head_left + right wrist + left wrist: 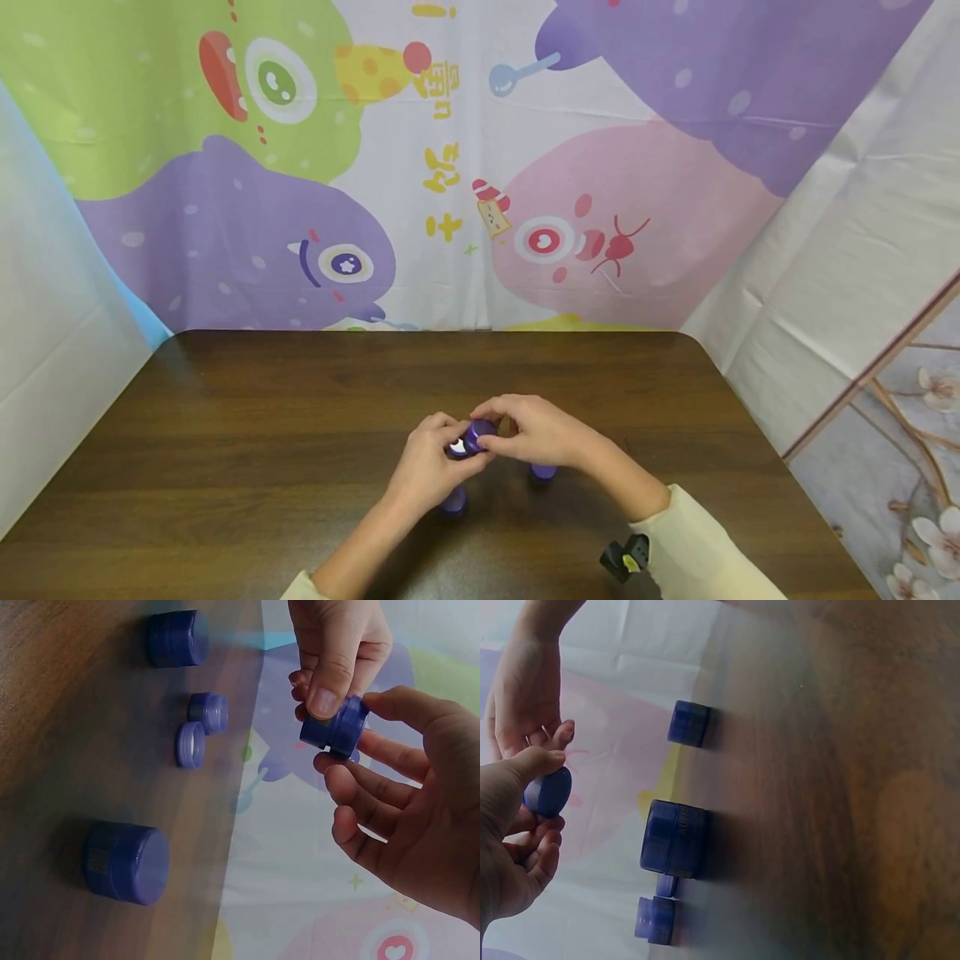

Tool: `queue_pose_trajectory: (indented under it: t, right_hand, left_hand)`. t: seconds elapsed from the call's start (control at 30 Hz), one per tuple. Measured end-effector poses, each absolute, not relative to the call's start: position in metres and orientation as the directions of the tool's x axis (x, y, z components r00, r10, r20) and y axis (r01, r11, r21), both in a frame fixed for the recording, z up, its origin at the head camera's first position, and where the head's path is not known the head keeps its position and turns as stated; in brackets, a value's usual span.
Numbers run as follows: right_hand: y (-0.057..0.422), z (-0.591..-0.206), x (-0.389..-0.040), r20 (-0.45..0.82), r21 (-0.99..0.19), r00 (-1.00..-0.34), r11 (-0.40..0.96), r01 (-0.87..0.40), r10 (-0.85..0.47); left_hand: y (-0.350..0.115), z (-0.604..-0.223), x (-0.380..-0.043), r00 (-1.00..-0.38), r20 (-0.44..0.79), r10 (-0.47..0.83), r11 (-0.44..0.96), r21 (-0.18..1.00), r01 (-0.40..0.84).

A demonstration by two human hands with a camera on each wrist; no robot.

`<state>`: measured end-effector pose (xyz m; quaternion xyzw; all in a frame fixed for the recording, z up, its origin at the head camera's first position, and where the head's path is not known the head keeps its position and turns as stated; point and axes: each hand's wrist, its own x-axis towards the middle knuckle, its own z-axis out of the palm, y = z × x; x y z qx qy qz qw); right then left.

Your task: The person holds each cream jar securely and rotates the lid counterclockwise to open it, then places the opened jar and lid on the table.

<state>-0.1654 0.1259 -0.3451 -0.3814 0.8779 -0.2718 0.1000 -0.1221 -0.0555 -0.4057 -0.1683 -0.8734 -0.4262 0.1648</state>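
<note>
Between my two hands is a small purple-blue jar (319, 733) with its lid (351, 727) at the mouth, a narrow gap showing along part of the seam. My left hand (431, 462) grips the jar body, the thumb lying along its side in the right wrist view. With thumb and fingertips my right hand (536, 429) pinches the lid's edge. In the left wrist view the right hand (526, 705) comes in from above, and a round blue face (551, 791) shows between the hands. Whether the lid is threaded on I cannot tell.
On the brown table (262, 417) stand two closed jars, a larger one (675, 838) and another (688, 722). An uncapped jar (208, 712) stands beside a loose lid (191, 744). A cartoon-printed curtain (465, 292) hangs behind the table. A black device (624, 558) sits by the right sleeve.
</note>
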Motion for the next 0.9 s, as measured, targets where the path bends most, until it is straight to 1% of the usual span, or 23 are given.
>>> queue_pose_trajectory:
  t: [0.13,0.4,0.53,0.63,0.73,0.9]
  right_hand:
    - [0.1267,-0.3454,-0.1654,0.031,-0.528,-0.669,0.556,-0.642,-0.743]
    - [0.1274,-0.3441,-0.1642,0.061,-0.528,-0.683,0.557,-0.641,-0.728]
    - [0.128,-0.3441,-0.1646,0.067,-0.511,-0.661,0.543,-0.666,-0.748]
    - [0.1288,-0.3443,-0.1648,0.057,-0.52,-0.649,0.533,-0.668,-0.758]
    - [0.1296,-0.3442,-0.1645,0.043,-0.536,-0.662,0.542,-0.647,-0.748]
    - [0.129,-0.3446,-0.1648,0.06,-0.541,-0.685,0.553,-0.633,-0.726]
  left_hand:
    - [-0.055,-0.4061,-0.1225,-0.888,0.432,0.157,0.583,0.686,0.437]
    - [-0.0546,-0.4046,-0.1214,-0.898,0.413,0.155,0.592,0.689,0.419]
    - [-0.0538,-0.405,-0.1216,-0.892,0.425,0.155,0.592,0.683,0.428]
    - [-0.0534,-0.4055,-0.1218,-0.891,0.425,0.157,0.59,0.683,0.43]
    - [-0.0535,-0.4057,-0.1215,-0.895,0.416,0.162,0.586,0.689,0.427]
    - [-0.0541,-0.4057,-0.121,-0.901,0.401,0.167,0.59,0.692,0.417]
